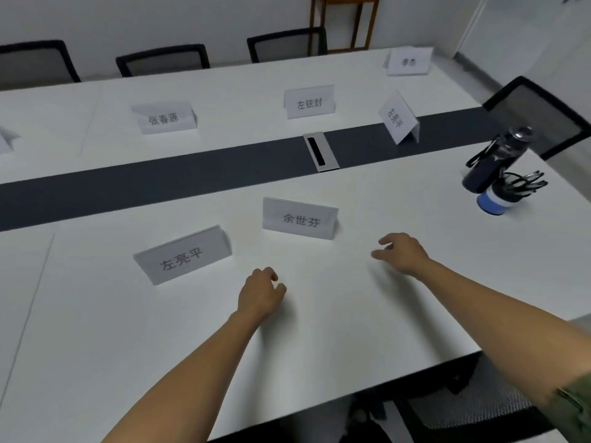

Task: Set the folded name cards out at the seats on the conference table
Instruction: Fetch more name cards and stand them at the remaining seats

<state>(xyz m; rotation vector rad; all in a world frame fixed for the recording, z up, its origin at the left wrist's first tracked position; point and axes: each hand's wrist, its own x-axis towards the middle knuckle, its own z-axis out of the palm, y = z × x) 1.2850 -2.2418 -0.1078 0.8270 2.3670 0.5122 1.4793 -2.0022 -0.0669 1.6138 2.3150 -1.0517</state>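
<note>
Several white folded name cards stand on the white conference table (351, 314). Two are on my side: one (184, 255) at the near left, turned at an angle, and one (300, 219) straight ahead. Across the dark centre strip stand a card (164, 118), a card (309, 102), a sideways card (398, 118) and a far one (409, 61). A further card (8, 139) is cut off at the left edge. My left hand (260, 290) hovers below the two near cards, fingers loosely curled, holding nothing. My right hand (401, 252) is right of the middle card, fingers apart, empty.
A dark bottle with a strap (494, 158) and a blue-and-white cup of black pens (499, 196) stand at the right end. A metal cable port (319, 151) sits in the centre strip. Black mesh chairs (163, 60) line the far side; another chair (540, 116) is at the right end.
</note>
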